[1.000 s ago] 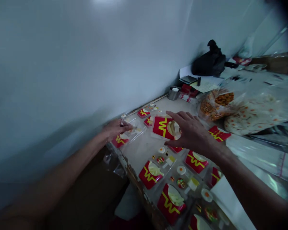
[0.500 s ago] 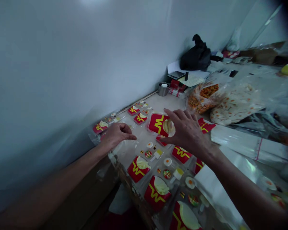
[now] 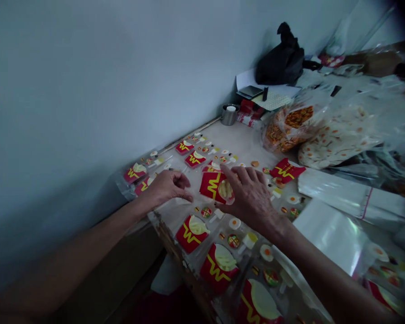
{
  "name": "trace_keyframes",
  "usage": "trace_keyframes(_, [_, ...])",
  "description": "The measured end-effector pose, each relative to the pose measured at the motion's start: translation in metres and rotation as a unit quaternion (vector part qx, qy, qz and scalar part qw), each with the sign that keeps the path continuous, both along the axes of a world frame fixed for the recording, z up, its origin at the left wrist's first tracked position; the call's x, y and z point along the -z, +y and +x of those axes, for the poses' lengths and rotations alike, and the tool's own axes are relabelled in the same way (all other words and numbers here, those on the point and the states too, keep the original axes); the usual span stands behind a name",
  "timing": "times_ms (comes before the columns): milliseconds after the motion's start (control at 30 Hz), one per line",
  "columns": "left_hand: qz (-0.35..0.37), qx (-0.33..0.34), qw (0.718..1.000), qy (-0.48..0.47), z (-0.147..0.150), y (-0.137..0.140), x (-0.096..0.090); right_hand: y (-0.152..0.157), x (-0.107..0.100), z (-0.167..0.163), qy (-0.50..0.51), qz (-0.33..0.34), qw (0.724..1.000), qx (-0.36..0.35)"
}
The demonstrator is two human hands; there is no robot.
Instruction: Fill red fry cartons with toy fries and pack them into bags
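Note:
A clear packet with a red fries box and pale fries (image 3: 213, 186) is tilted above the table, its W mark turned sideways. My right hand (image 3: 251, 191) grips its right end between thumb and fingers. To its left, my left hand (image 3: 170, 186) hovers over the table edge, thumb and fingers apart, with nothing visible between them. Packed fries boxes (image 3: 193, 234) lie in a row along the near edge, with small egg (image 3: 235, 223), pizza (image 3: 233, 241) and ice-pop pieces beside them. More packets (image 3: 195, 159) lie beyond my hands by the wall.
A flat red fries box (image 3: 286, 171) lies right of my right hand. Clear plastic sleeves (image 3: 330, 234) are stacked there. Behind are bags of small orange pieces (image 3: 286, 128) and egg pieces (image 3: 340, 139), a metal cup (image 3: 228, 115) and a black bag (image 3: 281, 60).
My right hand has brought the fries packet left and lower, toward my left hand. My left hand's fingers have parted slightly. The view has shifted, showing more small pieces behind the right hand.

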State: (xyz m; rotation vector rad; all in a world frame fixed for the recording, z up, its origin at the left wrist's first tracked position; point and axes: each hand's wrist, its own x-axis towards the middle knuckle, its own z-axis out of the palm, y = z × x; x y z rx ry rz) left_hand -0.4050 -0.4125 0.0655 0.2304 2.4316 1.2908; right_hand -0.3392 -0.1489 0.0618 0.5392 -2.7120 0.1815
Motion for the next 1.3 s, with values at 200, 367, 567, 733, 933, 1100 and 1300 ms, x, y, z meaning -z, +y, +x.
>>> trace_keyframes(200, [0.117, -0.051, 0.991, -0.031, -0.019, 0.002, 0.008, -0.014, 0.009, -0.003, -0.018, -0.009, 0.999, 0.027])
trace_keyframes(367, [0.066, -0.021, 0.998, 0.003, -0.020, 0.001, 0.002, -0.009, 0.021, 0.000, -0.114, -0.025, 0.990, -0.075])
trace_keyframes(567, [0.083, -0.003, 0.990, -0.111, -0.016, 0.004, 0.008, 0.002, 0.023, 0.001, -0.188, -0.043, 0.970, -0.148])
trace_keyframes(733, [0.038, 0.106, 0.983, -0.144, -0.022, 0.007, 0.015, -0.003, 0.019, 0.012, -0.154, 0.015, 0.983, -0.102])
trace_keyframes(933, [-0.041, 0.293, 0.955, 0.022, -0.003, 0.059, 0.003, -0.022, 0.020, 0.053, -0.193, 0.005, 0.981, 0.004])
trace_keyframes(1100, [-0.150, 0.178, 0.874, 0.426, 0.056, 0.079, 0.003, -0.019, 0.030, 0.095, -0.218, -0.029, 0.963, 0.155])
trace_keyframes(1300, [-0.251, 0.174, 0.865, 0.399, 0.099, 0.065, 0.043, 0.005, 0.038, 0.129, -0.248, -0.001, 0.947, 0.205])
